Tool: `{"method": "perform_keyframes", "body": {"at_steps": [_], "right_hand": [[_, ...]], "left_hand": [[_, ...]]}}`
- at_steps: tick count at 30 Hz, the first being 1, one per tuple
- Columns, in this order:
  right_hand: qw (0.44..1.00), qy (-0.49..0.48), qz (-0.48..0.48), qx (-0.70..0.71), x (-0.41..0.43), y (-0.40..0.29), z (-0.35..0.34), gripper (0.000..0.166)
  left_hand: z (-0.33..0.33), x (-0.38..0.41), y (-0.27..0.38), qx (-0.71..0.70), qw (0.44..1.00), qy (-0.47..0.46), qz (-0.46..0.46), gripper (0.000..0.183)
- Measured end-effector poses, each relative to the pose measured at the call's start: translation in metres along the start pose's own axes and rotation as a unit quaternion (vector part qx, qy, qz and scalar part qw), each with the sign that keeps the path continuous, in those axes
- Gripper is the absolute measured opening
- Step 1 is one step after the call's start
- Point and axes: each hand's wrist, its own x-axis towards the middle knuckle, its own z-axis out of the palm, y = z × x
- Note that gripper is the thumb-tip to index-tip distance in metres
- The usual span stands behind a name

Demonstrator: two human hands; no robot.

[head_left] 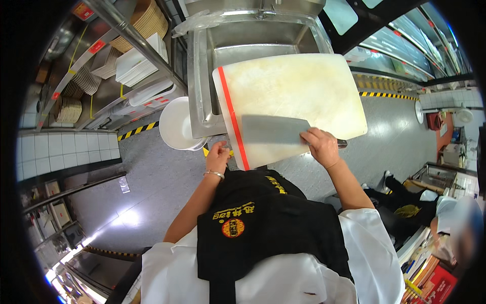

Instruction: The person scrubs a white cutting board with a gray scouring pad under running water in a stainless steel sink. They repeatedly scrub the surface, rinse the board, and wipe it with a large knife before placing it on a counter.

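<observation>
A Chinese cleaver [275, 130] lies broadside over a white plastic cutting board [288, 87], its blade pointing left. My right hand [322, 147] is closed around its handle, and the dark handle end shows beyond my fist. Along the board's left side runs a red strip [232, 117]. The board rests across the near part of a stainless steel sink [262, 38] and juts out towards me. Just left of the board's near corner, my left hand [218, 157] hovers with loosely bent fingers and holds nothing.
A white bucket [175, 123] stands on the floor left of the sink. Steel shelves at left carry stacked plates [142, 60] and woven baskets [146, 24]. Crumpled clear plastic [199, 22] lies on the sink's back-left corner. Another person [410, 201] is at right, near a cluttered counter.
</observation>
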Motion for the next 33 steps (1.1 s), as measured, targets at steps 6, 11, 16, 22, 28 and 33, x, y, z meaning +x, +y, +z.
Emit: {"method": "perform_keyframes", "body": {"at_steps": [6,11,16,22,28,33], "right_hand": [[0.997,-0.021,-0.065,-0.029,-0.012,0.027,0.021,0.034],[0.997,-0.034,-0.064,-0.037,-0.008,0.031,0.033,0.038],[0.995,-0.081,-0.059,-0.018,0.001,0.031,0.030,0.040],[0.994,-0.090,-0.055,-0.003,0.006,0.025,0.026,0.045],[0.992,-0.071,-0.096,-0.028,0.003,0.027,0.024,0.046],[0.994,-0.076,-0.052,-0.056,0.008,0.023,0.028,0.046]], "left_hand": [[0.003,-0.031,0.031,0.225,0.917,0.046,0.326,0.039],[0.037,-0.047,0.041,0.290,0.899,0.055,0.324,0.053],[0.065,-0.065,0.059,0.364,0.864,0.041,0.346,0.060],[0.076,-0.050,0.058,0.523,0.783,-0.006,0.337,0.062],[0.078,-0.027,0.044,0.531,0.748,0.016,0.399,0.043],[0.079,-0.017,0.046,0.515,0.725,0.040,0.456,0.037]]}}
